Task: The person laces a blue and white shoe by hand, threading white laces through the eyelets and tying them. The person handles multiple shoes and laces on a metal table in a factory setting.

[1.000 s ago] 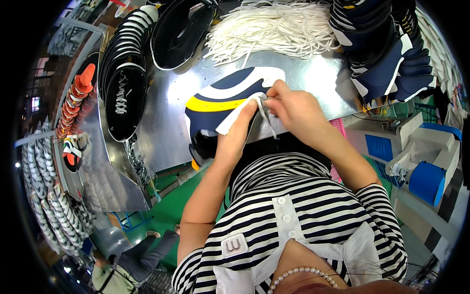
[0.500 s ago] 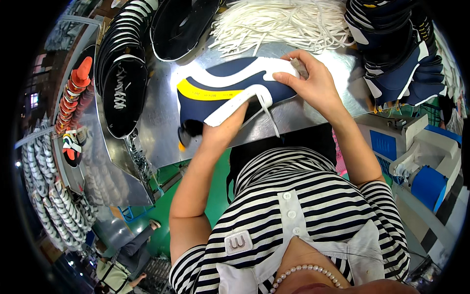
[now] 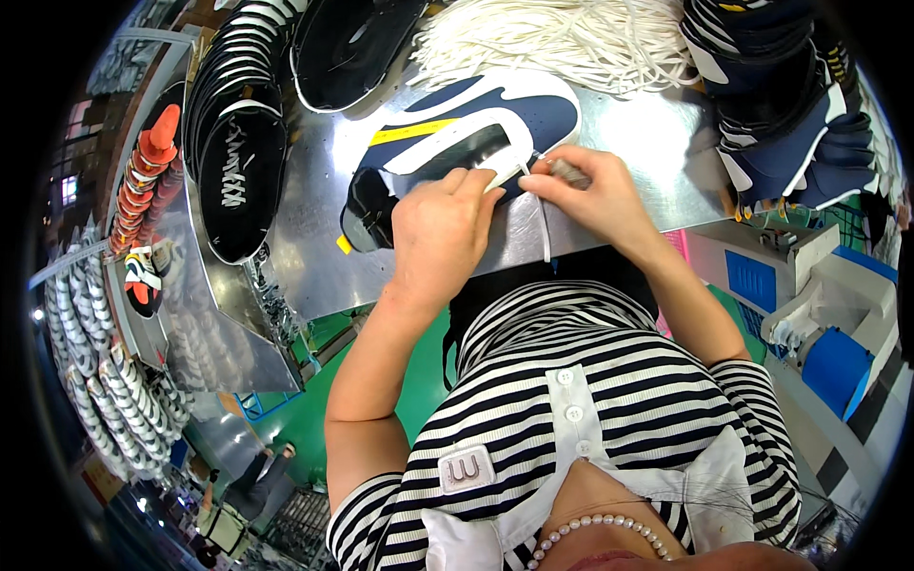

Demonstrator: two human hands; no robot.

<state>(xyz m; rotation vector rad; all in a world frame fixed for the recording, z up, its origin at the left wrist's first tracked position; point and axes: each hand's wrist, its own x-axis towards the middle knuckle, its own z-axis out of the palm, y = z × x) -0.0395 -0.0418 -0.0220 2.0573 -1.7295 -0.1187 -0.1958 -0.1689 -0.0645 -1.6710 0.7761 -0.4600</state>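
Note:
A navy, white and yellow shoe upper (image 3: 557, 112) lies on the steel table in front of me, its opening toward my body. My left hand (image 3: 440, 224) pinches the white eyelet edge beside that opening. In my right hand (image 3: 600, 198) is an awl-like hand tool (image 3: 569, 173) with a grey-brown handle. Its thin tip points at the upper's white front edge; I cannot make out whether it passes through a hole. A white shoelace (image 3: 546, 228) runs by my right fingertips and hangs down toward the table's near edge.
Beyond the upper lies a heap of white laces (image 3: 552, 43). Stacked black uppers (image 3: 233, 181) stand left, and stacked navy uppers (image 3: 785, 143) right. Another black upper (image 3: 347, 57) lies at the back. A grey-and-blue machine (image 3: 809, 324) is at right; a person (image 3: 233, 514) is at lower left.
The upper has tipped down onto the table, its opening now facing up. My left hand has come out from inside it to its edge. My right hand moved from the toe nearer, with the tool.

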